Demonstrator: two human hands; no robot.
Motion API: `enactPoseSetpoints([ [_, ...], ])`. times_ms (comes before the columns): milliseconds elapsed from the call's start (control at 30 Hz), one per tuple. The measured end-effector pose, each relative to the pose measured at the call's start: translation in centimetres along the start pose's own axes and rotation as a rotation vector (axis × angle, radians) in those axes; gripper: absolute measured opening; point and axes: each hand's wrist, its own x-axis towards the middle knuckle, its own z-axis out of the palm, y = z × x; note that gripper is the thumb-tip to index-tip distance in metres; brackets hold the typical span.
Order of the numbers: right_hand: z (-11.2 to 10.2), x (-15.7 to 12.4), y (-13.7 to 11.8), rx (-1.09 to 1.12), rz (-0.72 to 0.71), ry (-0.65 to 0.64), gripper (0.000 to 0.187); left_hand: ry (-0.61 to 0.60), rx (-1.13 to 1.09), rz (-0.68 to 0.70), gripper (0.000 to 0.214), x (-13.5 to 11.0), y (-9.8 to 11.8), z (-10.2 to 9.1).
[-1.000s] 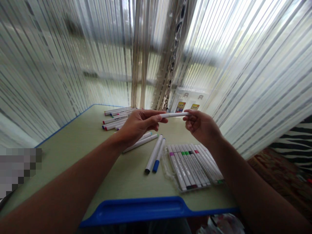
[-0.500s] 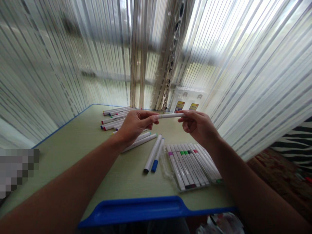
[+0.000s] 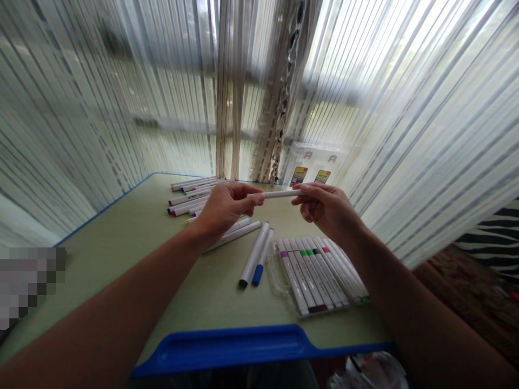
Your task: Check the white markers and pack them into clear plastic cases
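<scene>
I hold a white marker [image 3: 279, 193] level between my hands, above the bench [image 3: 141, 243]. My left hand [image 3: 225, 208] pinches one end and my right hand [image 3: 328, 208] pinches the other. Under my right hand lies a clear case [image 3: 272, 270] filled with a row of pens [image 3: 312, 273] side by side. Two loose pens [image 3: 255, 254] lie just left of the case, below the gap between my hands. A pile of pens [image 3: 190, 197] lies beyond my left hand, and a curtain [image 3: 405, 135] hangs past both.

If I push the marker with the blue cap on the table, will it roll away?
Probably yes: the blue-capped marker looks round and lies on the smooth, flat table. Pushed leftward, it would likely bump the black-capped marker beside it. It looks slim and plastic, so likely light and stiff.
</scene>
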Motion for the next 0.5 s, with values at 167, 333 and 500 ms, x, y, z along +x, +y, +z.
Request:
enactPoseSetpoints([
  [167,0.03,-0.13,0.16,-0.009,0.003,-0.028,0.018,-0.002,0.021,0.011,0.026,0.08,-0.22,-0.09],
  [333,-0.24,-0.06,0.73,-0.101,-0.047,-0.076,0.019,-0.010,0.049,0.024,0.024,-0.02,-0.03,-0.02],
  [500,-0.12,-0.22,0.97,-0.254,-0.139,-0.082,0.026,-0.040,0.108,0.050,0.024,-0.20,0.08,0.14],
])
